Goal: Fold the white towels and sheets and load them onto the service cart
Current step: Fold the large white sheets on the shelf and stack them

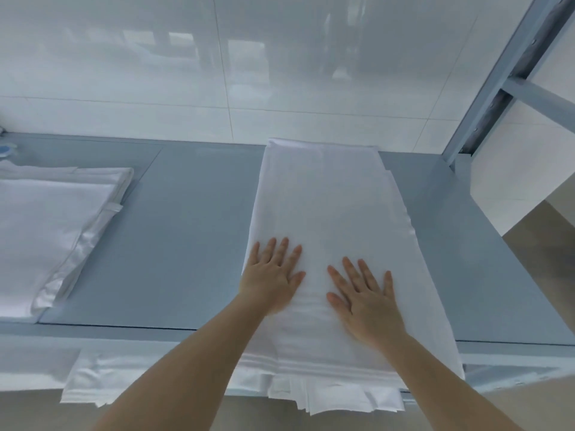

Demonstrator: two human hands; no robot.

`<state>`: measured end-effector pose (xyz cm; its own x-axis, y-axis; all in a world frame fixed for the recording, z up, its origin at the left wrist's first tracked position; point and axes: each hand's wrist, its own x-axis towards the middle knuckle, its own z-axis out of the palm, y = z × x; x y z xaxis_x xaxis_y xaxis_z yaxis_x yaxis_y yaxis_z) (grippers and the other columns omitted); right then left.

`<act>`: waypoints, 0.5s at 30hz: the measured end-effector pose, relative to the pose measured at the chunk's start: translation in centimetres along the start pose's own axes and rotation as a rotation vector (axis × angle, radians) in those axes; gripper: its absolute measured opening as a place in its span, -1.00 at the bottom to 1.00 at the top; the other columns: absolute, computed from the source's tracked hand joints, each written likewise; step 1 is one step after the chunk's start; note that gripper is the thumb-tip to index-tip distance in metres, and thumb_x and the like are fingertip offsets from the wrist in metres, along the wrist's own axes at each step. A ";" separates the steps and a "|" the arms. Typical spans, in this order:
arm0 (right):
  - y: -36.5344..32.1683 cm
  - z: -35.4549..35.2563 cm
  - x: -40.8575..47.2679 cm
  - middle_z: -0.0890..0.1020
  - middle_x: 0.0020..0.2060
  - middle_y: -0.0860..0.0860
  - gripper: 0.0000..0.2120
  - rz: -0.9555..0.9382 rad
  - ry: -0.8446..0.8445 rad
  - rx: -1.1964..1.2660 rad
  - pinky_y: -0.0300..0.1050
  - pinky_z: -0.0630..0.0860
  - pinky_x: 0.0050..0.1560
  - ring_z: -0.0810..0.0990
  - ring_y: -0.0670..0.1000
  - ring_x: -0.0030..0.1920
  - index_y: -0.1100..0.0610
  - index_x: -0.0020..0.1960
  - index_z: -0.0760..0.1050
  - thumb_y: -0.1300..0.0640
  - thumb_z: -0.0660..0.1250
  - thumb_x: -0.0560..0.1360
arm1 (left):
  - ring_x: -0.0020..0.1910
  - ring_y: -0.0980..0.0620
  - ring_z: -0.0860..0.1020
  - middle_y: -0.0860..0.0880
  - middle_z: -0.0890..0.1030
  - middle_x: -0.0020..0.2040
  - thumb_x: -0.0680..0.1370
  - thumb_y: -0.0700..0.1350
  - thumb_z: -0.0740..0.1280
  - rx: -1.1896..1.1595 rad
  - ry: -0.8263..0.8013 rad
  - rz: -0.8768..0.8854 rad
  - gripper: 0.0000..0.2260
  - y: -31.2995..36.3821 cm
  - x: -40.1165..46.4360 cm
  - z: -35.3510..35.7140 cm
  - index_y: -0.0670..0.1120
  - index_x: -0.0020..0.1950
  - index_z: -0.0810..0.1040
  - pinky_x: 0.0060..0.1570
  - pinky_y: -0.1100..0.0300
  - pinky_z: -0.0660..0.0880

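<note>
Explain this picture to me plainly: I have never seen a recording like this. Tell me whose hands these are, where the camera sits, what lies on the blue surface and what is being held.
No machine here: a person does the work with bare hands. The single picture comes from a camera worn on the head, looking forward and down. Both hands, the left hand and the right hand, lie flat with spread fingers on a long folded white sheet. They press it; nothing is gripped. The sheet runs from the tiled wall across the blue-grey table, and its near end hangs over the table's front edge. To the left lies a second pile of folded white linen. A grey metal frame stands at the right.
</note>
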<state>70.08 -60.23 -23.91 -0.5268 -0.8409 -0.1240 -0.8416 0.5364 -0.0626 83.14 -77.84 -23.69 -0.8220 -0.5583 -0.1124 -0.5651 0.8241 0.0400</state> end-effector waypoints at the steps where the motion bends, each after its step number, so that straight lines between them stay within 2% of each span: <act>1: 0.7 -0.1 -0.6 -0.24 0.53 -0.20 -0.41 0.023 -0.010 -0.003 0.21 -0.35 0.45 -0.30 -0.07 0.52 -0.30 0.44 -0.40 -0.36 -0.44 0.43 | 0.55 0.01 -0.24 0.04 -0.20 0.58 0.60 0.25 -0.24 0.023 -0.023 0.018 -0.45 -0.4 -1.2 0.1 0.13 0.56 -0.25 0.46 -0.06 -0.36; 4: 1.8 -0.4 -2.5 -0.30 0.52 -0.14 -0.44 0.083 -0.081 -0.019 0.19 -0.35 0.46 -0.33 -0.04 0.52 -0.23 0.42 -0.47 -0.32 -0.38 0.49 | 0.52 0.03 -0.32 0.02 -0.27 0.57 0.59 0.28 -0.23 0.027 -0.100 0.054 -0.42 -1.4 -4.8 -0.2 0.11 0.55 -0.30 0.47 -0.05 -0.35; 7: 1.3 -0.4 -4.7 -0.32 0.52 -0.11 -0.40 0.094 -0.131 0.007 0.24 -0.32 0.46 -0.34 0.02 0.52 -0.18 0.49 -0.40 -0.32 -0.33 0.52 | 0.48 -0.01 -0.43 -0.03 -0.36 0.54 0.47 0.43 -0.24 0.007 -0.164 0.108 -0.25 -1.2 -8.3 -0.3 0.07 0.54 -0.36 0.48 -0.06 -0.33; 9: 0.3 -0.1 -6.4 -0.40 0.47 -0.13 -0.32 0.034 -0.150 0.027 0.28 -0.40 0.41 -0.40 0.06 0.50 -0.23 0.45 -0.46 -0.44 -0.36 0.42 | 0.45 -0.05 -0.49 -0.06 -0.43 0.50 0.34 0.55 -0.20 0.007 -0.174 0.140 -0.08 -0.9 -10.4 0.0 0.06 0.52 -0.40 0.47 -0.08 -0.34; 11: -0.4 0.4 -8.2 -0.46 0.43 -0.13 -0.21 -0.033 -0.140 0.017 0.27 -0.48 0.34 -0.46 0.08 0.47 -0.28 0.38 -0.54 -0.57 -0.30 0.31 | 0.45 -0.11 -0.48 -0.11 -0.46 0.47 0.32 0.57 -0.02 0.053 -0.159 0.167 0.03 -0.8 -12.1 0.4 0.03 0.50 -0.45 0.48 -0.10 -0.33; 13: -0.3 0.8 -9.4 -0.46 0.44 -0.10 -0.07 -0.068 -0.103 -0.041 0.29 -0.45 0.37 -0.45 0.11 0.48 -0.27 0.38 -0.57 -0.59 -0.07 0.31 | 0.47 -0.16 -0.43 -0.16 -0.42 0.49 0.45 0.35 0.23 0.112 -0.110 0.177 0.01 -0.7 -13.3 0.9 0.00 0.48 -0.48 0.48 -0.10 -0.33; 14: -0.2 0.9 -9.7 -0.44 0.45 -0.07 -0.01 -0.079 -0.078 -0.082 0.31 -0.39 0.40 -0.40 0.13 0.50 -0.24 0.38 -0.57 -0.53 0.08 0.34 | 0.49 -0.17 -0.40 -0.18 -0.37 0.52 0.52 0.15 0.28 0.127 -0.078 0.169 -0.05 -0.6 -13.8 1.1 0.01 0.47 -0.49 0.48 -0.08 -0.33; 15: -0.2 1.0 -10.0 -0.40 0.47 -0.05 0.04 -0.084 -0.052 -0.114 0.33 -0.32 0.42 -0.33 0.16 0.52 -0.22 0.40 -0.56 -0.42 0.23 0.38 | 0.50 -0.18 -0.36 -0.18 -0.31 0.54 0.55 -0.05 0.25 0.128 -0.048 0.157 -0.11 -0.6 -14.1 1.1 0.02 0.45 -0.49 0.47 -0.05 -0.34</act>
<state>75.61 -51.84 -23.69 -0.4495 -0.8761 -0.1745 -0.8921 0.4501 0.0380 95.12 -70.32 -23.26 -0.8934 -0.4190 -0.1621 -0.4141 0.9079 -0.0649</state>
